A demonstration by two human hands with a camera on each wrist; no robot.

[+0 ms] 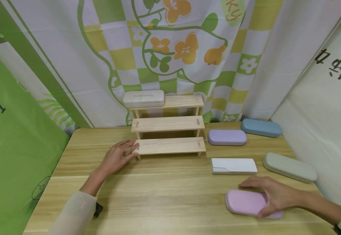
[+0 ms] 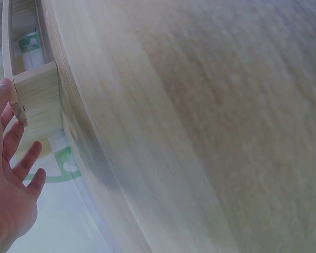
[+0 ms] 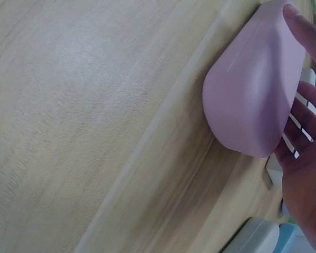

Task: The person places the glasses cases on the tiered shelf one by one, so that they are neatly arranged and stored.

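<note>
My left hand [image 1: 118, 154] rests at the left end of the lowest step of a three-step wooden display rack [image 1: 170, 146]. Its fingertips touch the board's end, and the other fingers spread loosely in the left wrist view. On the right, my right hand [image 1: 277, 195] holds a pink glasses case [image 1: 244, 202] across its width. The thumb [image 3: 305, 34] lies on the near side, and the fingers reach along the far side, partly hidden by the case. The case lies close over the tabletop. A white glasses case [image 1: 144, 99] sits on the rack's top step, at the left.
Right of the rack lie a lavender case [image 1: 227, 137], a blue case [image 1: 261, 127], a white case with a folded flap [image 1: 233, 165] and a grey-green case [image 1: 289, 167]. Patterned curtain [image 1: 185, 65] hangs behind the wooden table [image 1: 158, 195], and white cloth [image 1: 320, 114] borders its right side.
</note>
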